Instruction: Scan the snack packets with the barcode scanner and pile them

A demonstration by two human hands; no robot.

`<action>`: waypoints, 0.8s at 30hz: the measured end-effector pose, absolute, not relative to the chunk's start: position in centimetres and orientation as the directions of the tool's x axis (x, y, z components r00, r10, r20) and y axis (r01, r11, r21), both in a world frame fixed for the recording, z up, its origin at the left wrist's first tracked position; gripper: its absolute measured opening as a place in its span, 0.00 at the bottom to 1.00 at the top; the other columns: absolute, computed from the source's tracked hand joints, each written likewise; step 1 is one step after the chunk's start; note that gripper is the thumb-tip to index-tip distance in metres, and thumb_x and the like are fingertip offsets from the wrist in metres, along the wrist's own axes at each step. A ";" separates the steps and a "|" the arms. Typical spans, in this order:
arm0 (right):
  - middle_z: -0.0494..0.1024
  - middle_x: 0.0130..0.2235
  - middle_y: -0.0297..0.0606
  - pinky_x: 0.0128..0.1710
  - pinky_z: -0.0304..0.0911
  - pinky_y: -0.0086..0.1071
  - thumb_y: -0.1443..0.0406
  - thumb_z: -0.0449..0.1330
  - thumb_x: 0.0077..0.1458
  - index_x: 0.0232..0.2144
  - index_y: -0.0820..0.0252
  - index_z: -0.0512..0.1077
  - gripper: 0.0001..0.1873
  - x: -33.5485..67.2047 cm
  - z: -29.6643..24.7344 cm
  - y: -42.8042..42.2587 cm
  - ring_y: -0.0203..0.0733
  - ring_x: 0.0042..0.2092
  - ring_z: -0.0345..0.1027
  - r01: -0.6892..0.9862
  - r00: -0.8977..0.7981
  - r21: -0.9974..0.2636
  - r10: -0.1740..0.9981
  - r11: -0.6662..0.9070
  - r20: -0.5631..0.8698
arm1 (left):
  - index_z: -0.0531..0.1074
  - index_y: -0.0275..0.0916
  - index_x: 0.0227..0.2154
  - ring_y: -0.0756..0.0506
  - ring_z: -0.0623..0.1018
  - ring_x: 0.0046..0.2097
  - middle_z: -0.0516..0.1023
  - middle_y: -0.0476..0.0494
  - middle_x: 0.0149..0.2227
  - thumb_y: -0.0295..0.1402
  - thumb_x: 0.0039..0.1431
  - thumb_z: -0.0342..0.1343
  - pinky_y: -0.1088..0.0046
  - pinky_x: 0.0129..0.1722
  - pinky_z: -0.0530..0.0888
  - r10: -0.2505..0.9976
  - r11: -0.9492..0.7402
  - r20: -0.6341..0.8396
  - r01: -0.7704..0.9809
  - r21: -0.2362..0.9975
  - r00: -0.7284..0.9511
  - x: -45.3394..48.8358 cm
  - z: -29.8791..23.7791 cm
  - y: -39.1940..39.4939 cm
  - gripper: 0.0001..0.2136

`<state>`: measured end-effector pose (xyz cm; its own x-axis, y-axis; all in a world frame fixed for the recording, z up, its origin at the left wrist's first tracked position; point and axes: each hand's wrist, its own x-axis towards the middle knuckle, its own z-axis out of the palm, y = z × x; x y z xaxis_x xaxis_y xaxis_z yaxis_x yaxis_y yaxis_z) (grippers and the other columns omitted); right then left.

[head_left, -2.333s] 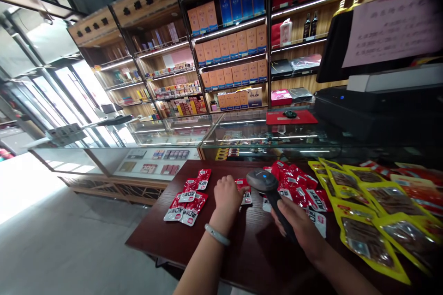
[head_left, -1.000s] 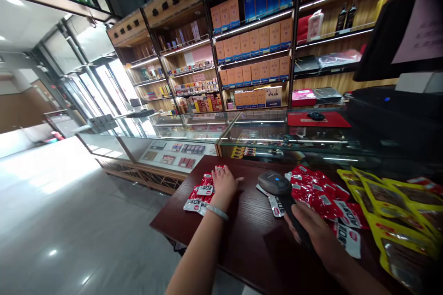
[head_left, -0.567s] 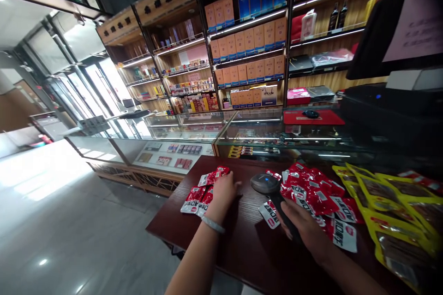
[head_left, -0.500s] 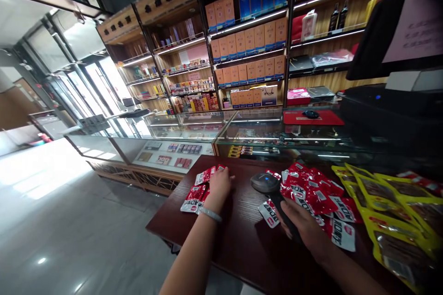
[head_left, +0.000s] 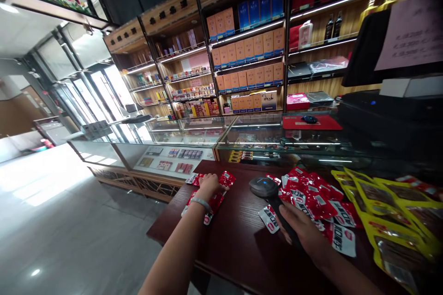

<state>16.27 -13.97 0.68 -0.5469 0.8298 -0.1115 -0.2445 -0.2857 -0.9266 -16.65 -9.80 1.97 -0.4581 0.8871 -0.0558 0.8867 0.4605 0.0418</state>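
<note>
My right hand is closed round the handle of a black barcode scanner, its head pointing left above the dark red-brown table. My left hand, with a grey-green bangle at its wrist, is on a small group of red-and-white snack packets on the table's left part. Its fingers are bent down onto a packet, and their tips are partly hidden. One red packet lies just right of these fingers. Beside the scanner is a heap of similar red packets, with one packet under the scanner's head.
Yellow snack bags cover the table's right end. Behind it stand a glass display counter, a red mat with a mouse, and a black monitor. Shelves of orange boxes line the wall.
My left hand has moved slightly left and nearer over the packets. A red packet now shows on its right, and the group lies differently. The scanner has barely moved.
</note>
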 end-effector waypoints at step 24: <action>0.64 0.22 0.26 0.19 0.47 0.24 0.46 0.64 0.51 0.28 0.57 0.66 0.22 19.1 2.4 -14.1 0.28 0.20 0.52 -0.343 -0.437 -0.917 0.899 -0.205 -0.037 | 0.71 0.40 0.43 0.44 0.77 0.41 0.79 0.44 0.40 0.32 0.52 0.61 0.67 0.44 0.73 0.982 -0.081 0.162 0.555 0.828 -0.099 0.3 1.4 -8.9 0.14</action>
<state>19.10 -14.06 2.41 -0.4371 0.8986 -0.0372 -0.3433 -0.2049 -0.9166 0.25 -8.85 1.43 -0.0987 0.9818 0.1624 0.5554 -0.0811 0.8276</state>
